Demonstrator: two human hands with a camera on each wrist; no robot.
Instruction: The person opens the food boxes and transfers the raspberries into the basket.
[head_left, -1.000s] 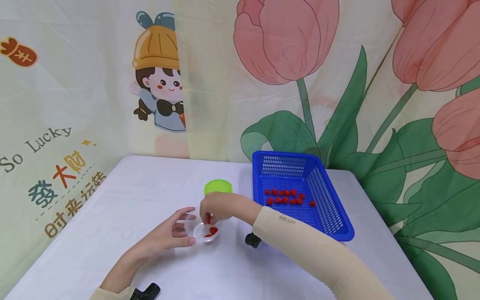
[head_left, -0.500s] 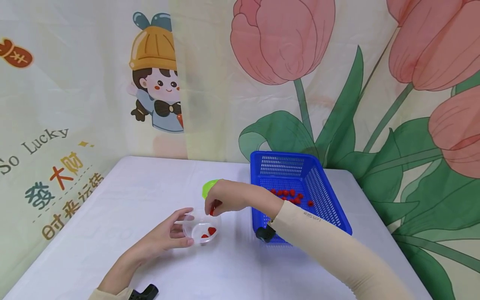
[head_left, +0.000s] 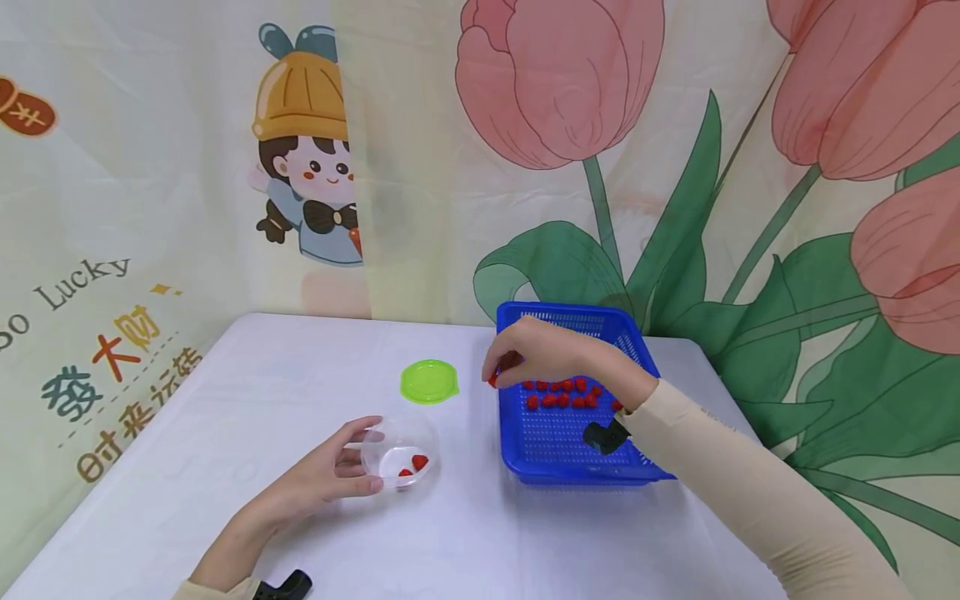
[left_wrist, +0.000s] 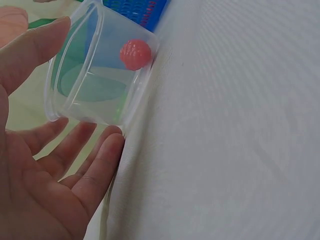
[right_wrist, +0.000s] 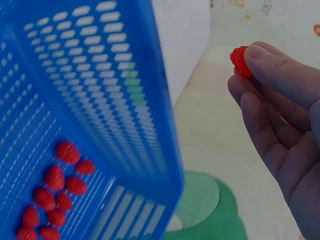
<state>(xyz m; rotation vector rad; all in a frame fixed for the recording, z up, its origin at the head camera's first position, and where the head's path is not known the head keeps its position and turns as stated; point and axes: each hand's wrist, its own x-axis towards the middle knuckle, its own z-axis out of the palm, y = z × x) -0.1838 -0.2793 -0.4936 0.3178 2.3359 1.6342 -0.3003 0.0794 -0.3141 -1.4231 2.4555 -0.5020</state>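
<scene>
A clear plastic cup (head_left: 393, 457) stands on the white table, with two raspberries (head_left: 419, 461) at its bottom. My left hand (head_left: 330, 471) holds it from the left; the left wrist view has the thumb (left_wrist: 37, 47) at the rim and fingers on the opposite side. Over the left edge of the blue basket (head_left: 555, 457), my right hand (head_left: 540, 354) pinches a red raspberry (right_wrist: 241, 62) between thumb and fingertips. Several more raspberries (head_left: 563, 400) lie in rows in the basket, partly covered by the right hand in the head view.
A bright green lid (head_left: 429, 382) lies flat on the table (head_left: 322, 367) behind the cup, left of the basket. Behind the table hangs a printed cloth (head_left: 420, 167) with tulips and a cartoon figure. A black wrist camera (head_left: 603, 437) on the right wrist hangs over the basket.
My right hand has lifted out of the cup and moved right to the basket's left edge with a raspberry pinched in it, uncovering the green lid. The left hand has stayed at the cup.
</scene>
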